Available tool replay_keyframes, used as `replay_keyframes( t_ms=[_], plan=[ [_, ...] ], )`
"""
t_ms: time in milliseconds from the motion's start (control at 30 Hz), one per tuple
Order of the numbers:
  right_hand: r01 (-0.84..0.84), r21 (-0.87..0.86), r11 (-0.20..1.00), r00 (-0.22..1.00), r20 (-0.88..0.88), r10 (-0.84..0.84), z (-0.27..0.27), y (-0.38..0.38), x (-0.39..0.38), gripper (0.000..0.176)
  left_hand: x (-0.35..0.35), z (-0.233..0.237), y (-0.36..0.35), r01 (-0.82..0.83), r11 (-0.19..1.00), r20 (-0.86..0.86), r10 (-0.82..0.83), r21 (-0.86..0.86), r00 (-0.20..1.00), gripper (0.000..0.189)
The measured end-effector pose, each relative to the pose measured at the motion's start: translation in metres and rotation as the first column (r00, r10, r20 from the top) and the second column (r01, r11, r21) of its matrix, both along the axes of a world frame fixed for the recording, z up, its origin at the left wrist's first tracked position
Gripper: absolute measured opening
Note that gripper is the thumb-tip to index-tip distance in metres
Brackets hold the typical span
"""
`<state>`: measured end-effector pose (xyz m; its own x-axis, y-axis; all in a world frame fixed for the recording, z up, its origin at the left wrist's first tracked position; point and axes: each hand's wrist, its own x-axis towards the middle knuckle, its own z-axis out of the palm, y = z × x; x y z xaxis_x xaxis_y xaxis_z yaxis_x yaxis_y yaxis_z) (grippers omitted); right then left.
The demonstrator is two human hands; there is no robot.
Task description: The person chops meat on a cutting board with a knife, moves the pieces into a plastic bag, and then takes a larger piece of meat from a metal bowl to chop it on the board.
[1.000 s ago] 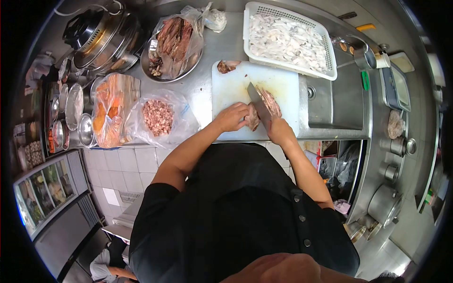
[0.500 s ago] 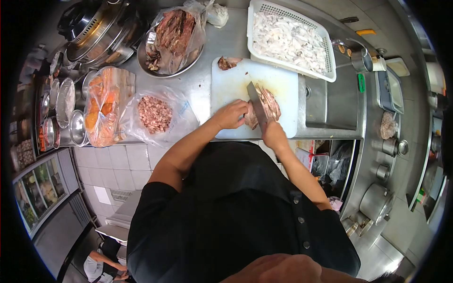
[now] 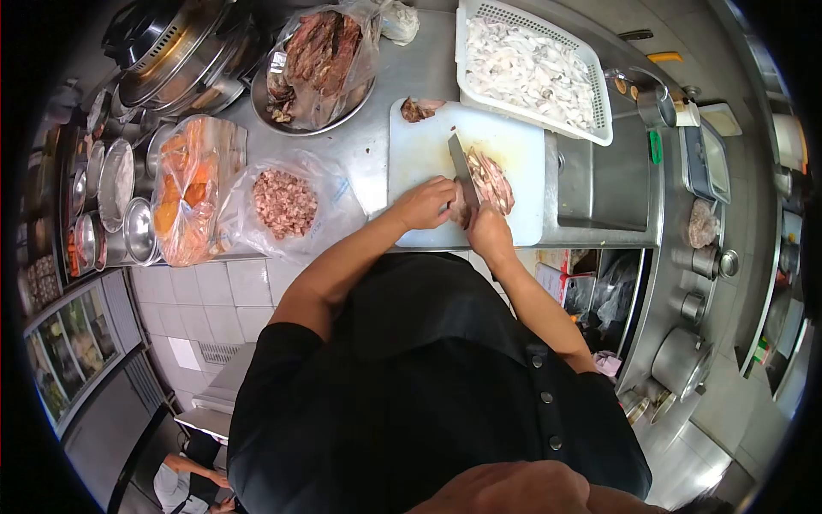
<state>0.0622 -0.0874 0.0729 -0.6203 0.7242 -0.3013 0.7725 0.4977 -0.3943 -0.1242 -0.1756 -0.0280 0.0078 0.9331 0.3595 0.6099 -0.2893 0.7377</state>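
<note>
A cleaver (image 3: 462,171) stands edge-down on a white cutting board (image 3: 419,154), its blade pointing away from me. My right hand (image 3: 491,233) is closed around its handle. To the left of the blade, my left hand (image 3: 426,204) presses curled fingers on an uncut piece of meat (image 3: 460,211), which is partly hidden by the hand and blade. Sliced meat (image 3: 492,184) lies against the right side of the blade. A small dark meat piece (image 3: 419,109) rests at the board's far left corner.
Behind the board's right side is a white basket of pale pieces (image 3: 531,73), beside a sink (image 3: 604,188). Leftward are a bag of diced meat (image 3: 284,204), a bowl with bagged meat (image 3: 321,64) and a bag of orange items (image 3: 188,188). A co-worker (image 3: 180,484) is at lower left.
The cleaver and my right hand have shifted slightly left, closer to my left hand. The board and counter items sit slightly differently in the view.
</note>
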Motion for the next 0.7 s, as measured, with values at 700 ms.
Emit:
replay_keyframes(
  t_ms=[700],
  plan=[
    [-0.026,0.100,0.995,0.997,-0.072,0.034,0.035,0.016,-0.004,0.028,0.004,0.005,-0.008,0.005,0.997,-0.019,-0.004,0.081,1.000,0.015]
  ],
)
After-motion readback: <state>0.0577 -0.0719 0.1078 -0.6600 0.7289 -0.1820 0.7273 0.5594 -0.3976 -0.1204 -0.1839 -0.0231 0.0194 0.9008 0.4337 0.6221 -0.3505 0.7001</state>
